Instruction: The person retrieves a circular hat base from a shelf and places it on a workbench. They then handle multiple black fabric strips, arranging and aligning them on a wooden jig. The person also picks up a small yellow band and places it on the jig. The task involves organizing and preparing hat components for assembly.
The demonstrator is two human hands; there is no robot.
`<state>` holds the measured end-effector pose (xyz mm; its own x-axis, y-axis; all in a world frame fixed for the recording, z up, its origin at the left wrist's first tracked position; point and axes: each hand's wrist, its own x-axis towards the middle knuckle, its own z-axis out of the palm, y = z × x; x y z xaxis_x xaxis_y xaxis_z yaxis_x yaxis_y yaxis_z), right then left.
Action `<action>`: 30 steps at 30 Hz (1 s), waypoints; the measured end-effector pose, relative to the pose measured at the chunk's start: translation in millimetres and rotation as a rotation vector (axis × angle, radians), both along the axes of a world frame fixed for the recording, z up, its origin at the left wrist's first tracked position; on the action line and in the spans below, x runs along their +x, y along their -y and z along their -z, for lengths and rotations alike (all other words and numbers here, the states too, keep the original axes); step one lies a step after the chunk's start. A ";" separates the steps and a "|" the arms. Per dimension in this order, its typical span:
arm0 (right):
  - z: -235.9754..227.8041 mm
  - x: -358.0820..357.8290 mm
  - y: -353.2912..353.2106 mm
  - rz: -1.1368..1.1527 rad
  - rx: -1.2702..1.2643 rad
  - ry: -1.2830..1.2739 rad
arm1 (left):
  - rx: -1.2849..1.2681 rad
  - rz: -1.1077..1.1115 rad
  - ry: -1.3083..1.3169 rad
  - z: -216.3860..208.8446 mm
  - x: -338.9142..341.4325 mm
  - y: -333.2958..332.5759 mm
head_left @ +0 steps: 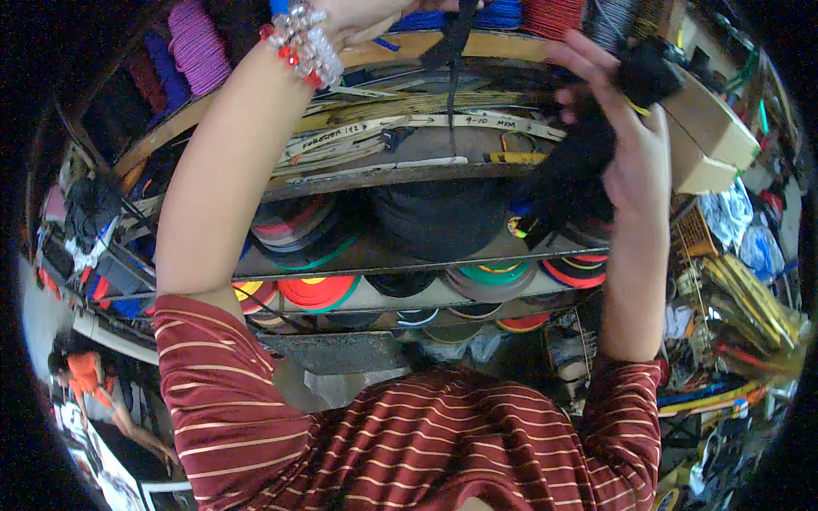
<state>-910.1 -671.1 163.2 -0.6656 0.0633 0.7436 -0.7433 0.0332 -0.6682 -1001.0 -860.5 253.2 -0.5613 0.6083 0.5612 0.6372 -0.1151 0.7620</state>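
Note:
My left hand (362, 15) reaches up to the top edge, which cuts most of it off. A clear and red beaded bracelet (308, 47) circles that wrist. At its fingertips a black cloth strip (445, 49) hangs down, ending in a thin tail; the grip itself is partly out of the picture. Raised at the upper right, my right hand (626, 119) is closed around a dark black bundle (579, 157), with some fingers stretched to the left. Motion blurs these fingers, and the bundle's exact kind cannot be made out.
Ahead stand shelves (375, 175) with flat bands and strips. Below are rolls of coloured tape (317, 291) and a large black roll (439, 213). Cord spools (198, 47) line the top. A cardboard box (711, 128) sits beside my right hand. Another person (89, 375) is at lower left.

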 end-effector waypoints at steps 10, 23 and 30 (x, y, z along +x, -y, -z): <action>31.8 5.6 85.9 -0.073 -0.010 0.207 | -0.023 0.057 -0.073 68.3 40.1 32.3; 97.3 121.6 -86.3 1.192 0.320 0.135 | -0.561 -0.114 -0.949 100.0 -36.0 17.3; 82.8 86.7 -215.2 0.821 -0.613 0.323 | -0.501 -0.064 -0.942 93.1 -51.6 -75.5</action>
